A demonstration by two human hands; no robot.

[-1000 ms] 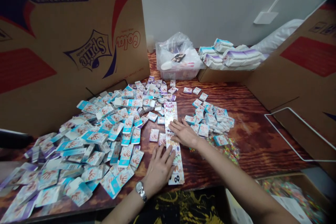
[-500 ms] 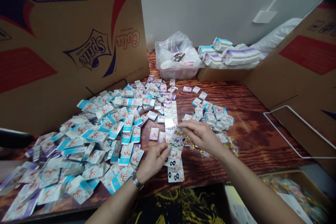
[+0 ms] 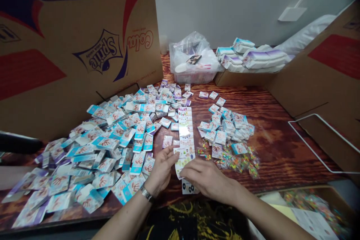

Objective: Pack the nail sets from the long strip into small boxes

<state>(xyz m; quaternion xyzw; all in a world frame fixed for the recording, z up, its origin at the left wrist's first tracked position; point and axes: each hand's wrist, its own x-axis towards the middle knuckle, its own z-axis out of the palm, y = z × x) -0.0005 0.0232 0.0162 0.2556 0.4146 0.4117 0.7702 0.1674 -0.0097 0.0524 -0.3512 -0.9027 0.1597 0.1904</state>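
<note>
A long printed paper strip (image 3: pixel 185 129), with rows of small coloured motifs, lies on the dark wood-grain table and runs towards me. My left hand (image 3: pixel 162 168), with a metal watch at the wrist, pinches the left edge of a piece of this paper. Over its lower end is my right hand (image 3: pixel 209 180), fingers closed at the paper's edge and partly hiding it. Beneath the hands a paper end with black oval motifs (image 3: pixel 188 187) shows. Left of the strip spreads a large heap of small white, blue and purple boxes (image 3: pixel 109 142).
Right of the strip are a smaller pile of boxes (image 3: pixel 232 125) and clear packets of colourful bits (image 3: pixel 239 161). Behind stands a plastic tub (image 3: pixel 194 78). Large cartons (image 3: pixel 135 63) flank the table. An open box of colourful packets (image 3: pixel 312 204) sits low right.
My right hand has come down towards me, from the strip's middle to its lower end. The raised paper piece now lies lower and flatter. My left hand still grips at the left side.
</note>
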